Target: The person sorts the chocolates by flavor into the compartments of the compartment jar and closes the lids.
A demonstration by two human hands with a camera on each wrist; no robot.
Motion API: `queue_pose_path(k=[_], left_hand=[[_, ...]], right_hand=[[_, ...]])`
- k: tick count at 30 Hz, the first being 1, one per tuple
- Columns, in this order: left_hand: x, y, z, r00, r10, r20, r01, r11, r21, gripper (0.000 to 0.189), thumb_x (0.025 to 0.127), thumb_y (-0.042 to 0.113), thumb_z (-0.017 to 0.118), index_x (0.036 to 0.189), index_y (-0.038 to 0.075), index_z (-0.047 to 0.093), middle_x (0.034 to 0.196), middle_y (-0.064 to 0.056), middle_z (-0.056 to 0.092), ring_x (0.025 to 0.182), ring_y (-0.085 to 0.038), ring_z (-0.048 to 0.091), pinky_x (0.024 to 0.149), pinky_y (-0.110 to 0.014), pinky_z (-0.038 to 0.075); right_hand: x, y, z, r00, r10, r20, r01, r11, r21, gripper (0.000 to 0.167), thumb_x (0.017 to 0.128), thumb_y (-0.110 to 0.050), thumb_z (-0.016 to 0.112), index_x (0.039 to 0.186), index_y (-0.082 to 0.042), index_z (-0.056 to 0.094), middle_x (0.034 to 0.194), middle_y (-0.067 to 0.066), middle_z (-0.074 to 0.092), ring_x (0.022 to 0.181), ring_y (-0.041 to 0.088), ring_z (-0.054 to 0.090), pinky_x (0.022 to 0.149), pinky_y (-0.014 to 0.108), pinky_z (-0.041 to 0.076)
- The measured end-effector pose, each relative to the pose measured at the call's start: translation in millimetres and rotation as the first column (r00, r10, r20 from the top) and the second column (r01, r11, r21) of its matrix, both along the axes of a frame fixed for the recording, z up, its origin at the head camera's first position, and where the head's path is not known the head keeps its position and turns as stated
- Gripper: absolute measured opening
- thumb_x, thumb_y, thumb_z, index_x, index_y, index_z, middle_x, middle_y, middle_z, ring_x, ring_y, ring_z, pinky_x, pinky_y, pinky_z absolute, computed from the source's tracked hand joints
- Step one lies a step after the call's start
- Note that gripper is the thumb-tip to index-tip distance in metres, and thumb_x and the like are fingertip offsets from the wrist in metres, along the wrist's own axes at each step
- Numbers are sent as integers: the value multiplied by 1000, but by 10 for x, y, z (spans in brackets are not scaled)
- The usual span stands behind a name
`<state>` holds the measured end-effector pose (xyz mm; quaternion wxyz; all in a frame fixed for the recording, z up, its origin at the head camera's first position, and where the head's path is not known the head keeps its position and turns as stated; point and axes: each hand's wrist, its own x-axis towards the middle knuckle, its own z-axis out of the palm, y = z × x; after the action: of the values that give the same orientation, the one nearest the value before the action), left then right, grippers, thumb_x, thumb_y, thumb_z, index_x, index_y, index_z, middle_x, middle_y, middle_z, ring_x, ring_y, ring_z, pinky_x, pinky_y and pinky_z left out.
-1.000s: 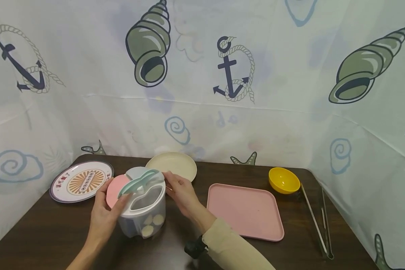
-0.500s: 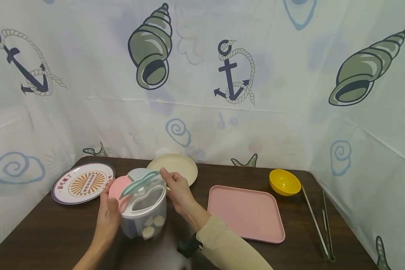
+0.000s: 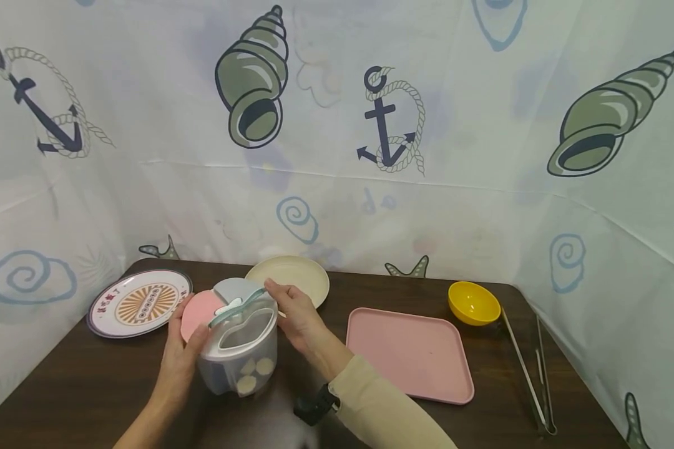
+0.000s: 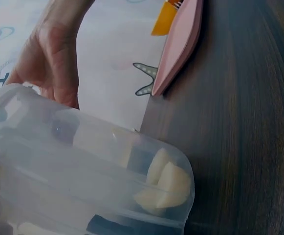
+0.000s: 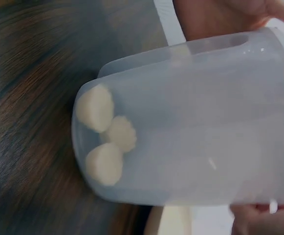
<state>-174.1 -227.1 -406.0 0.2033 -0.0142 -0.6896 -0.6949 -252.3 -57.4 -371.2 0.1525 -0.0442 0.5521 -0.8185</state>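
A translucent round storage box (image 3: 241,368) with a divided lid stands on the table between both hands. Its pale teal flap (image 3: 238,307) is raised nearly on edge beside an uncovered compartment opening. A pink flap (image 3: 199,312) and a grey one lie flat. My left hand (image 3: 180,352) grips the box at the pink side, thumb on top by the flap's near end. The right hand (image 3: 300,321) holds the far right rim, its thumb at the flap's other end. Several pale round pieces (image 5: 105,164) lie at the bottom of the box.
A printed white plate (image 3: 143,305) lies on the left, a cream plate (image 3: 294,274) behind the box. To the right are a pink tray (image 3: 410,355), a yellow bowl (image 3: 473,303) and metal tongs (image 3: 542,374). A patterned curtain (image 3: 337,206) encloses the table.
The teal flap has tipped up to nearly edge-on, showing its white hinge. The left thumb slid back off the lid, then returned. The right hand's thumb has come up to the flap's end.
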Motion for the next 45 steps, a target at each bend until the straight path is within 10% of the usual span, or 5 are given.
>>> queue_pose_path(k=[8,15,38,45], left_hand=[[-17,-97,-65,982,-164,-91,161,986,-38,86,82,-6,58,149,11,8,142,6,25,121,7,34,93,-5,31],[-2,-126,-97,976,-194,-98,183,977,-112,100,74,-13,63,150,17,5,140,9,27,118,6,36,89,-5,34],[-59,-180,-112,982,-181,-53,167,966,-199,105,74,-11,66,150,14,-2,153,-23,4,125,11,23,94,-3,24],[-50,-276,11,967,-224,-121,205,967,-151,104,79,-8,64,151,19,-6,157,-12,4,140,1,10,105,-5,15]], right_hand=[[-79,183,-141,976,208,-68,-214,973,-92,34,96,-4,46,128,6,47,123,9,55,113,15,51,109,39,31],[-126,285,-216,949,298,-103,-305,951,-56,45,95,1,45,139,6,38,144,19,40,127,18,44,111,35,29],[-179,324,-277,947,289,-141,-291,957,6,45,95,-1,48,140,2,40,145,17,40,132,22,41,111,36,29],[-151,612,-271,964,203,-169,-196,979,58,47,96,-7,51,141,2,38,144,20,39,135,27,36,110,38,29]])
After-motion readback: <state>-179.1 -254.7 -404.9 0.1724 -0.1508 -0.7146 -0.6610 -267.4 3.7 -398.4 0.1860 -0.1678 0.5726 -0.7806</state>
